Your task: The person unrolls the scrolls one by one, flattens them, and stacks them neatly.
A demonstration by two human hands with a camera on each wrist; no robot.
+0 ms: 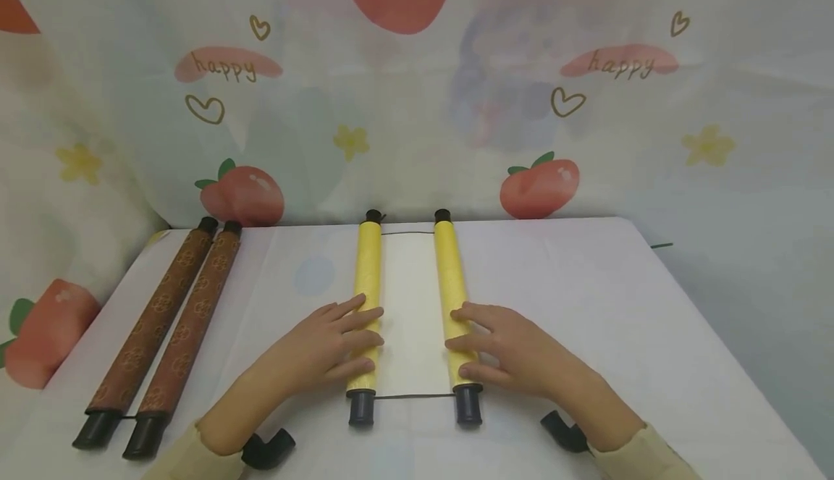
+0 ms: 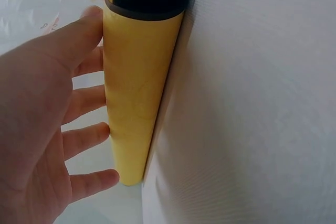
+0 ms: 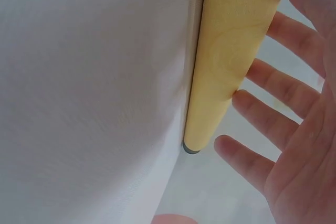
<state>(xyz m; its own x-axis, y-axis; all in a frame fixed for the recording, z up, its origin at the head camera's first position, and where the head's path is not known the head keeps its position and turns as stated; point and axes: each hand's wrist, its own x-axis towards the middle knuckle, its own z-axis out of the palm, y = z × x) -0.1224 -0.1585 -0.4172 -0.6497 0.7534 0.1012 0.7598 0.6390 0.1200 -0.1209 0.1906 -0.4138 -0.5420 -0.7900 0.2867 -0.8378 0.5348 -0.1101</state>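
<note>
At the far left of the bench [image 1: 586, 299], a brown patterned scroll [image 1: 166, 324] is lying fully rolled, its two rods side by side and touching, black end caps pointing toward the person. It is sitting well apart from both hands.

Moving toward the middle, the left hand [image 1: 329, 346] is resting flat on the left roll [image 1: 366, 299] of a yellow scroll [image 1: 409, 306], fingers [image 2: 86, 135] straight and spread, lying across the tube near its closer end rather than curling round it. The left wrist view is showing the same: the fingertips are touching the yellow tube just beyond its black cap, the palm open.

Between the two rolls a strip of pale paper [image 1: 409, 313] is lying exposed and flat on the bench, so the scroll is sitting partly open in the centre.

To the right of that strip, the right hand [image 1: 504, 353] is pressing on the right roll [image 1: 452, 299] in a mirrored way, its fingers [image 3: 273, 114] extended and relaxed, gripping nothing.

Both rolls are running with their long axes away from the person, parallel to each other, while the fingers are lying crosswise over them. Each hand is sitting on its own roll's outer side, left hand nearer the left roll and right hand nearer the right, so the rolls are free to turn sideways, apart or together.

Behind the bench, a cloth backdrop [image 1: 417, 89] printed with peaches and hearts is hanging.
</note>
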